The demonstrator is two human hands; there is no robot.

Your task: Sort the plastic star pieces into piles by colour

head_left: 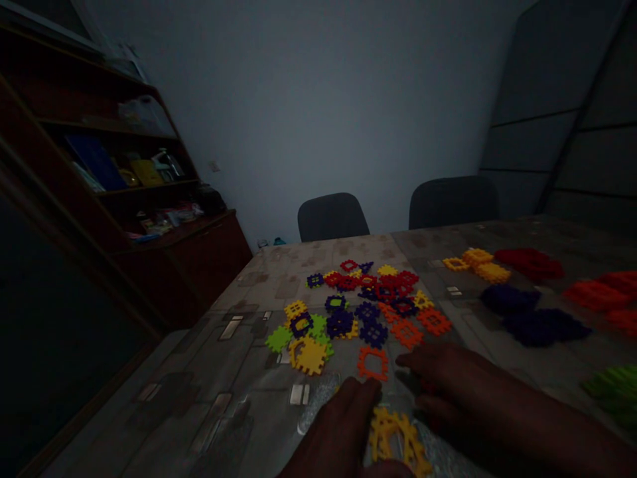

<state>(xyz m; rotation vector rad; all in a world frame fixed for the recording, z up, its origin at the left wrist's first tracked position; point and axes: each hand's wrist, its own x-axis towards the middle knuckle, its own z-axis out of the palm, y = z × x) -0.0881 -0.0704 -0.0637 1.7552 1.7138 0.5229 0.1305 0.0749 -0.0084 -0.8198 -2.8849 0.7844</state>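
Observation:
My left hand (pixel 343 425) is at the bottom centre, its fingers and thumb around several yellow notched interlocking pieces (pixel 398 438), stacked at a tilt. To the right, my right hand (pixel 450 382) reaches over the table with its index finger stretched out and its thumb apart. A dark red patch shows under its palm, too dim to make out. Just ahead of both hands lies an orange square frame piece (pixel 373 363). Beyond it spreads a mixed heap with orange pieces (pixel 407 333), dark purple pieces (pixel 373 332), red pieces (pixel 385 289) and a yellow piece (pixel 308 355).
Sorted piles lie at the right: yellow pieces (pixel 480 264), red pieces (pixel 530 262), purple pieces (pixel 545 326), orange pieces (pixel 602 292) and green pieces (pixel 614 392). Two chairs (pixel 333 218) stand behind the patterned table (pixel 199 385). A shelf unit (pixel 199 249) is at left.

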